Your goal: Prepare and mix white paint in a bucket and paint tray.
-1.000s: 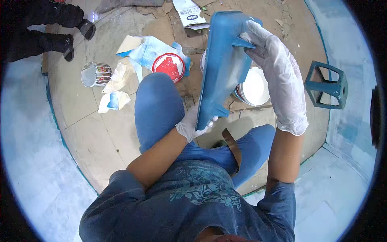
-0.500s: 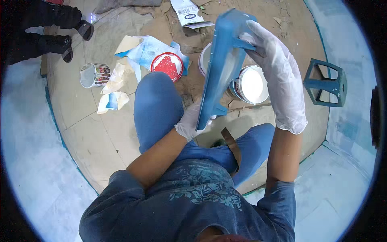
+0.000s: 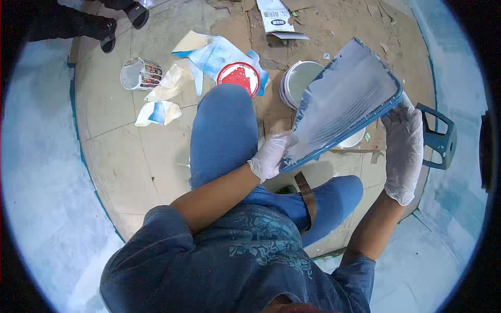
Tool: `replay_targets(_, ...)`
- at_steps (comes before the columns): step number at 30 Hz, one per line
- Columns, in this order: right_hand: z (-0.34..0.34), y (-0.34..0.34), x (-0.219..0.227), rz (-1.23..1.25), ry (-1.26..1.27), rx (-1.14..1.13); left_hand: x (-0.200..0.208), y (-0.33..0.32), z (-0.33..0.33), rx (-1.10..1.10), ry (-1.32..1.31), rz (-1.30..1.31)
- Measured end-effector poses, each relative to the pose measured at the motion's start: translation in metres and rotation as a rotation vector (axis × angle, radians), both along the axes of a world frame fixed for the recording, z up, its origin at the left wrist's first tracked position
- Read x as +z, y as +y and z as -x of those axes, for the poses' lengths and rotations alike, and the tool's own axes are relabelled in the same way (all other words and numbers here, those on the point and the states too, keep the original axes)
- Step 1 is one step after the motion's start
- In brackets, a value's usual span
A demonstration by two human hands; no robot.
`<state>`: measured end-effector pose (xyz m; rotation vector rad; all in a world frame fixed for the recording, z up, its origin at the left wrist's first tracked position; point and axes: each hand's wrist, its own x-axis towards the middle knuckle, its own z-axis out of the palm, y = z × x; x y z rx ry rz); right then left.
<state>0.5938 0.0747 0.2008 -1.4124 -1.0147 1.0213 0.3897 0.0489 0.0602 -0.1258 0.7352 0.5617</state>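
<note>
A blue paint tray [image 3: 344, 99], its ribbed inside smeared with whitish paint, hangs tilted in front of my knees. My left hand [image 3: 273, 155], in a white glove, grips its lower left corner. Around the right end of the tray curls my gloved right hand [image 3: 404, 148], its fingertips partly hidden behind the rim. Just beyond the tray stands an open paint bucket [image 3: 300, 83] with a pale inside. Part of a white-filled bucket [image 3: 354, 138] shows below the tray's lower edge.
A red-and-white lid [image 3: 238, 78] rests on blue-stained paper [image 3: 211, 55]. To the left lie a tipped printed can [image 3: 141, 74] and paper scraps [image 3: 158, 113]. A green plastic stool [image 3: 441, 138] stands by the right wall. Another person's feet [image 3: 136, 15] are at upper left.
The tray has turned from edge-on so that its painted inside faces up toward me. My right hand has moved down and to the right with it.
</note>
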Motion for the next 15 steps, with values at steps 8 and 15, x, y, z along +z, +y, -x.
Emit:
replay_targets(8,-0.015,-0.013,0.001,0.055,0.031,-0.053,-0.039,-0.009,-0.004,-0.081,-0.013,-0.191)
replay_targets(15,-0.074,-0.063,-0.005,0.281,0.173,-0.191,-0.052,-0.017,-0.017,-0.081,0.4,-0.577)
